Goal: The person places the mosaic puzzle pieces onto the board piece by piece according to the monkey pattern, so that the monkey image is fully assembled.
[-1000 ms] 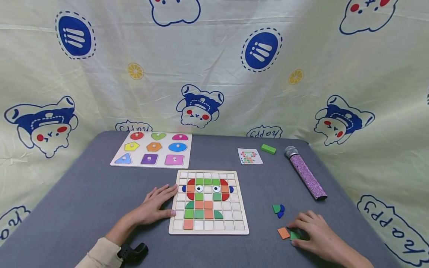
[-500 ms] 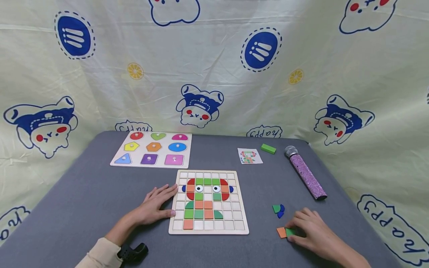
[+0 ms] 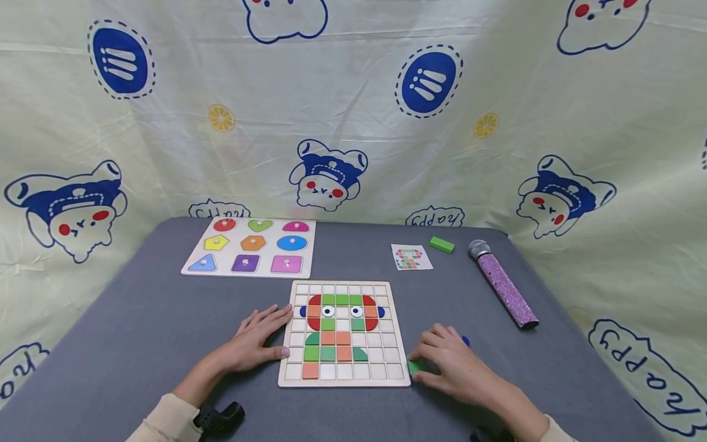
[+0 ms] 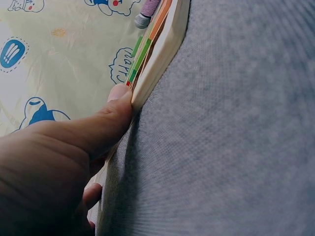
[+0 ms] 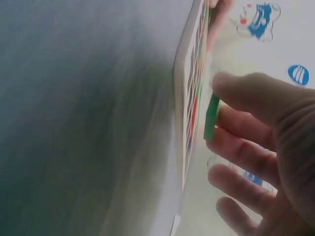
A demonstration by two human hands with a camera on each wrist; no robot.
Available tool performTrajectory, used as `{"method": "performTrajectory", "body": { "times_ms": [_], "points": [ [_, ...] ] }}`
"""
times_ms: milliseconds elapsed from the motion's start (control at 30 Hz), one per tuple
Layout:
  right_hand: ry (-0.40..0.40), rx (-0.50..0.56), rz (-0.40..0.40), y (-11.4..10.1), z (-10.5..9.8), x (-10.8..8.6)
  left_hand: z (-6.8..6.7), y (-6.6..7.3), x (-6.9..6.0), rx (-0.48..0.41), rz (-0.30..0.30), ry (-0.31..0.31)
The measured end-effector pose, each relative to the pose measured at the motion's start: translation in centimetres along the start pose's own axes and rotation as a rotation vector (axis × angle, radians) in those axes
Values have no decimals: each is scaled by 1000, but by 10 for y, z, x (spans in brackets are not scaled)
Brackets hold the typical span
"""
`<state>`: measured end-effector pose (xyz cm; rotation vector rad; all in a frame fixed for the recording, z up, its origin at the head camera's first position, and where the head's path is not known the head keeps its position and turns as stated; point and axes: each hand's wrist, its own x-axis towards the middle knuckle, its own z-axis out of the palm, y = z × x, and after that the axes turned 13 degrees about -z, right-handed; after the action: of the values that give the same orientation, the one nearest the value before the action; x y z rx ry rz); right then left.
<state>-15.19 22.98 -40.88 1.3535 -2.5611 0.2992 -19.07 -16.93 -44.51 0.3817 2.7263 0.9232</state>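
Note:
The square grid board (image 3: 396, 373) lies in the middle of the table, partly filled with coloured tiles that make a figure with two eyes. My left hand (image 3: 256, 341) rests against its left edge, fingers extended; in the left wrist view the thumb (image 4: 110, 110) touches the rim. Between thumb and fingers, my right hand (image 3: 461, 368) pinches a green tile (image 3: 413, 367) beside the board's lower right edge. The right wrist view shows this green tile (image 5: 211, 115) edge-on. A blue piece (image 3: 466, 341) peeks out behind the right hand, which hides the other loose pieces.
Behind the board lie a shape puzzle (image 3: 265, 258) at left, a pattern card (image 3: 413, 258) and a green block (image 3: 442, 245). A glittery purple microphone (image 3: 505, 288) lies at the right. A printed cloth (image 3: 353, 86) hangs beyond the grey table (image 3: 232, 307).
My right hand slides the green tile left beside the orange tile, then carries it left to the board's right edge. The left hand stays put.

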Motion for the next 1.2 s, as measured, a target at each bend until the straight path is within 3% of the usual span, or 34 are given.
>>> {"method": "performTrajectory", "body": {
  "times_ms": [300, 567, 833, 1200],
  "points": [
    [-20, -7, -52, -25, 19, 51, 0, 0, 0, -5, 8, -4],
    [-15, -30, -127, -45, 36, 84, 0, 0, 1, -1, 14, 1],
    [8, -82, -196, -57, 45, 105, 0, 0, 0, -4, 9, 1],
    [-45, -120, -178, -67, 51, 115, 0, -1, 0, 4, 4, -1]
  ]
}}
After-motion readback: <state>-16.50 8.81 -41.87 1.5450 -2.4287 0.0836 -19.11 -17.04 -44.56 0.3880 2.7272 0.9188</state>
